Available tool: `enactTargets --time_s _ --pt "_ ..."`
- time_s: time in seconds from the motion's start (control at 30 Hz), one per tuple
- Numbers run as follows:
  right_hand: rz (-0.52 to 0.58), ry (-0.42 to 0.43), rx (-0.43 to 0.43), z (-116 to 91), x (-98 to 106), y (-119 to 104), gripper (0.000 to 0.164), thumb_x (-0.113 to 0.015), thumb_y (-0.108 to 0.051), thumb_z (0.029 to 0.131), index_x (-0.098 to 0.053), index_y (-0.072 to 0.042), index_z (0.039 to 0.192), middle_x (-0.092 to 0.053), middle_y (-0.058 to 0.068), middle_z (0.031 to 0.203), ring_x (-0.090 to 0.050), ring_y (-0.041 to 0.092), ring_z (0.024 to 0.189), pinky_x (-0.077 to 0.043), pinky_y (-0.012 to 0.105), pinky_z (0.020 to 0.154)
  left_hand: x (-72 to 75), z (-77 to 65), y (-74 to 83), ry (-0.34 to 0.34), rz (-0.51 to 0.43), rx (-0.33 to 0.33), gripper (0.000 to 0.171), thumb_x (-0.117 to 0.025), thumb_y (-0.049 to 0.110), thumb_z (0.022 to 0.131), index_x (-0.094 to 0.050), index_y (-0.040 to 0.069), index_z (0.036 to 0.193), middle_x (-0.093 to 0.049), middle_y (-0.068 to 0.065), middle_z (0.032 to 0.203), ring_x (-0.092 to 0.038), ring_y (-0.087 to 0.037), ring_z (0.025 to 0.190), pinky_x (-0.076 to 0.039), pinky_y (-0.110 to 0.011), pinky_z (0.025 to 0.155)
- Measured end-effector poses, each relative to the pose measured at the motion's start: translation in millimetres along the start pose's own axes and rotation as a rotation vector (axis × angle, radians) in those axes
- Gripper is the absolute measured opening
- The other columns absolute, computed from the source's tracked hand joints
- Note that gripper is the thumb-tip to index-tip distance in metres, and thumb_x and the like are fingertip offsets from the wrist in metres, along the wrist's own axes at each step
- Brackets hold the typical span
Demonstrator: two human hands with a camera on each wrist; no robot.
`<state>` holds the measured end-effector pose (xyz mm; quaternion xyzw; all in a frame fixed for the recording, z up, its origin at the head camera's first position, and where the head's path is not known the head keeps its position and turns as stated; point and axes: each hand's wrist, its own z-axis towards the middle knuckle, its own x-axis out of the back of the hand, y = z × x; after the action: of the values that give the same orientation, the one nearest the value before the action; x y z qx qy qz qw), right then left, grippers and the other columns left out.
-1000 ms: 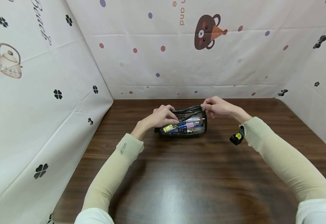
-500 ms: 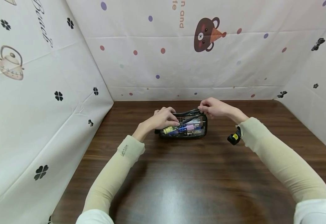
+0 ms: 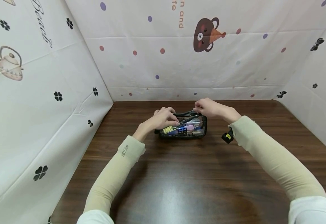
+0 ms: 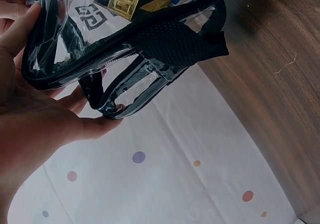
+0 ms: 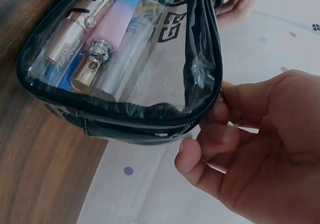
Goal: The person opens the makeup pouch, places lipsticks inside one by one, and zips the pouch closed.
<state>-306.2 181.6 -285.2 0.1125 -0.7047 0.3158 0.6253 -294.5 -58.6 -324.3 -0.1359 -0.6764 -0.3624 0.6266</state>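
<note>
A clear cosmetic bag [image 3: 200,132] with black trim lies near the back of the table. Through its plastic show a gold box [image 4: 127,2], a pink tube [image 5: 117,22] and a gold lipstick-like tube [image 5: 75,34]. My left hand [image 3: 161,119] grips the bag's upper left edge, thumb in front and fingers behind. At the upper right, the thumb and fingers of my right hand [image 3: 211,108] pinch the zipper along the top edge; the pinched spot is hidden behind the bag's corner in the right wrist view. The zipper side gapes at the left end.
The dark wooden table [image 3: 163,174] extends toward me. White printed sheets stand close behind the bag as a back wall [image 3: 140,68], with side walls left and right. A black wrist camera [image 3: 228,137] hangs at my right sleeve.
My right hand has slid left along the bag's top edge, its forearm following. The left hand keeps its grip, and the bag stays in nearly the same place.
</note>
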Motion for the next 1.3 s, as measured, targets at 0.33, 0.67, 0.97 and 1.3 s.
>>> enactTargets --time_s 0.33,0.67,0.97,1.3 --pt "-0.054 0.027 -0.037 0 -3 -11 0.024 -0.046 -0.014 0.094 -0.056 -0.004 0.076 -0.047 0.004 0.061 -0.037 0.014 0.048 -0.033 0.027 0.051 2.1 -0.9 0.5 0.005 -0.008 0.002 0.025 -0.054 0.042 0.087 -0.069 0.028 0.103 -0.043 -0.003 0.132 -0.035 -0.022 0.118 -0.022 -0.052 0.098" --pt "-0.018 0.095 -0.1 -4 -1 -12 0.036 -0.049 -0.03 0.093 -0.06 -0.005 0.07 -0.052 0.004 0.058 -0.036 0.012 0.043 -0.034 0.028 0.048 2.2 -2.0 0.9 0.005 -0.018 -0.012 0.026 -0.053 0.042 0.088 -0.068 0.028 0.102 -0.044 -0.005 0.132 -0.035 -0.023 0.118 -0.023 -0.054 0.097" --pt "0.047 0.13 -0.201 -16 -2 9 0.024 -0.051 -0.027 0.092 -0.052 -0.005 0.082 -0.049 0.004 0.063 -0.041 0.016 0.05 -0.035 0.03 0.053 3.7 -1.4 8.0 0.099 -0.021 -0.07 0.02 -0.054 0.037 0.089 -0.067 0.024 0.097 -0.051 -0.004 0.12 -0.037 -0.023 0.115 -0.03 -0.047 0.094" --pt "0.343 -0.005 -0.281 -21 -4 30 0.035 -0.053 -0.037 0.09 -0.051 -0.004 0.102 -0.055 0.005 0.066 -0.052 0.022 0.05 -0.048 0.034 0.051 10.2 25.4 47.4 0.103 -0.119 0.117 0.018 -0.05 0.023 0.093 -0.064 0.013 0.092 -0.057 0.003 0.074 -0.05 -0.011 0.058 -0.04 -0.025 0.055"
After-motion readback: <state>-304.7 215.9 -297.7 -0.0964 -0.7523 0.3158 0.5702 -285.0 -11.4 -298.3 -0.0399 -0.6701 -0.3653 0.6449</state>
